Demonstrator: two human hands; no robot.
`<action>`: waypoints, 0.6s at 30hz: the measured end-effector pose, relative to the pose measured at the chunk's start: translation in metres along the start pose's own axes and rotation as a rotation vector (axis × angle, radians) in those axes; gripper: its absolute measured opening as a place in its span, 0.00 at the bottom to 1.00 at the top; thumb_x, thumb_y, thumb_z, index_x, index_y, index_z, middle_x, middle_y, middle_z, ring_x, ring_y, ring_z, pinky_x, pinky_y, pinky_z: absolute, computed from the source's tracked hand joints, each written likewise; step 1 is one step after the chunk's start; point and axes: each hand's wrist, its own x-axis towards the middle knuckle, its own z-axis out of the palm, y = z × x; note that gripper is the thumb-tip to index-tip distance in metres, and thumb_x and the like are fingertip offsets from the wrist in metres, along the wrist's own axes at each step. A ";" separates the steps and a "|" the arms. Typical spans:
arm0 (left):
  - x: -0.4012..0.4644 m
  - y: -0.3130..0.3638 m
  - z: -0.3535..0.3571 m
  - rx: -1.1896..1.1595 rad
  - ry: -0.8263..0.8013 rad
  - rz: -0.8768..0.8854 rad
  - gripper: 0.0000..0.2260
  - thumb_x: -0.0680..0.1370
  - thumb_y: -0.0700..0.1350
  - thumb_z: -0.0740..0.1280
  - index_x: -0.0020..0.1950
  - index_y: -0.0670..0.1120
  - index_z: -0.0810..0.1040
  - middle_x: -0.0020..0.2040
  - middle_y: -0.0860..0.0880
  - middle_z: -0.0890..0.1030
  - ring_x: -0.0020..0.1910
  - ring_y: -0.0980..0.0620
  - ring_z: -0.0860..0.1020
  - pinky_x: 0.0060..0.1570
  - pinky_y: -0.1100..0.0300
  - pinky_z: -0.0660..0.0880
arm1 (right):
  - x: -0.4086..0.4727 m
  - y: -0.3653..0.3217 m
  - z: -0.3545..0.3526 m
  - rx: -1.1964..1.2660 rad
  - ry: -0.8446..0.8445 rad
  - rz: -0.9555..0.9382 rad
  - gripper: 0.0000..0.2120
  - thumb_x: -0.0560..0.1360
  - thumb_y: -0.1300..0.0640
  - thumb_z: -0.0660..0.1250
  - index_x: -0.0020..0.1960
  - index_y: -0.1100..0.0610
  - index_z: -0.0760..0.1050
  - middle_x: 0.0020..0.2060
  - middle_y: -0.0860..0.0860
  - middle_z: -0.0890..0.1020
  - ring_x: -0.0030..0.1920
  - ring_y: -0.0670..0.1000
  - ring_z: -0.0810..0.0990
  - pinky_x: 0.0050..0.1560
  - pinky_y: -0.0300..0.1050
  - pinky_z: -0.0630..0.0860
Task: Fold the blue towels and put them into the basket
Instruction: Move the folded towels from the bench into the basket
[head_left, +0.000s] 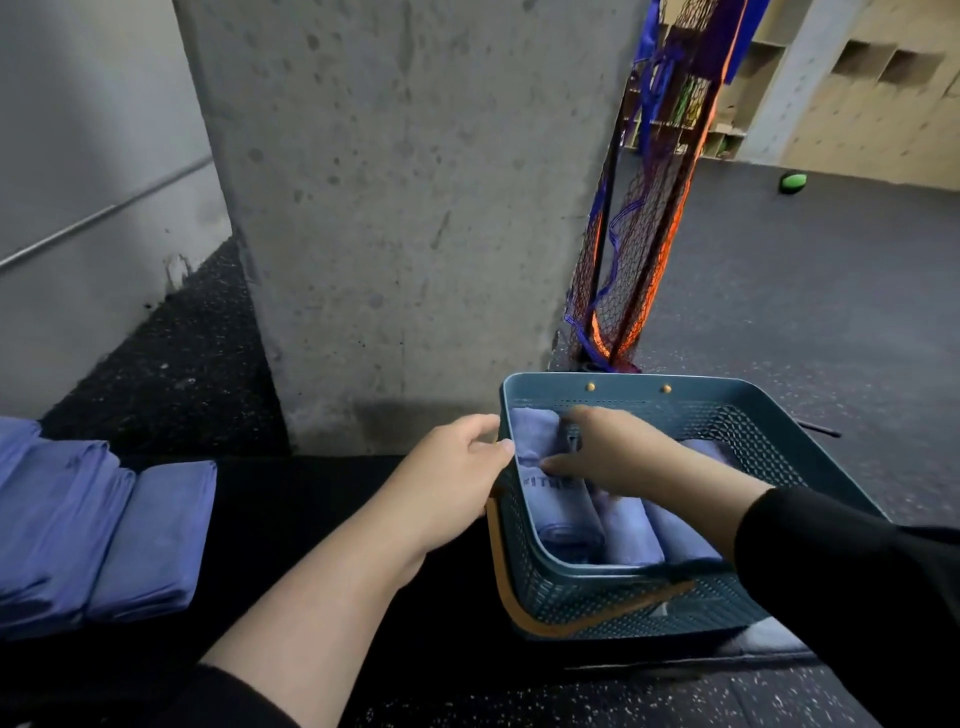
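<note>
Head view: person's two hands at a teal perforated plastic basket (649, 603) with a tan handle, on a black surface (322, 499).
Progress: partly done; several rolled blue towels (566, 499) lie side by side inside the basket.
Left to do: folded blue towels stack (104, 525) sits on the surface at far left, well apart from the basket, not yet moved.
Left hand (457, 467): on the basket's left rim, thumb curled over the edge, steadying it as far as I can judge.
Right hand (608, 447): reaching into the basket, fingers fairly straight, pressing on the leftmost rolled towel, holds nothing.
Background: grey concrete pillar (395, 208).
</note>
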 end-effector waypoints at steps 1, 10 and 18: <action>0.000 0.000 0.000 0.002 0.000 -0.004 0.14 0.83 0.47 0.62 0.69 0.56 0.75 0.53 0.57 0.81 0.53 0.55 0.81 0.58 0.49 0.80 | 0.000 0.003 -0.001 -0.095 0.079 -0.029 0.26 0.72 0.37 0.71 0.61 0.53 0.72 0.52 0.52 0.80 0.49 0.56 0.80 0.48 0.53 0.79; 0.005 -0.005 0.001 0.068 -0.002 -0.004 0.19 0.83 0.49 0.63 0.75 0.54 0.71 0.63 0.52 0.80 0.58 0.56 0.80 0.65 0.50 0.76 | -0.011 0.025 0.006 -0.050 -0.186 -0.497 0.37 0.77 0.41 0.68 0.81 0.45 0.56 0.81 0.42 0.47 0.80 0.43 0.48 0.78 0.44 0.51; -0.008 -0.006 -0.005 0.125 -0.050 -0.001 0.18 0.83 0.50 0.63 0.74 0.57 0.71 0.53 0.62 0.81 0.54 0.62 0.80 0.64 0.52 0.76 | -0.003 0.002 0.019 -0.238 -0.178 -0.494 0.38 0.79 0.39 0.63 0.82 0.47 0.49 0.81 0.46 0.43 0.81 0.48 0.44 0.76 0.48 0.55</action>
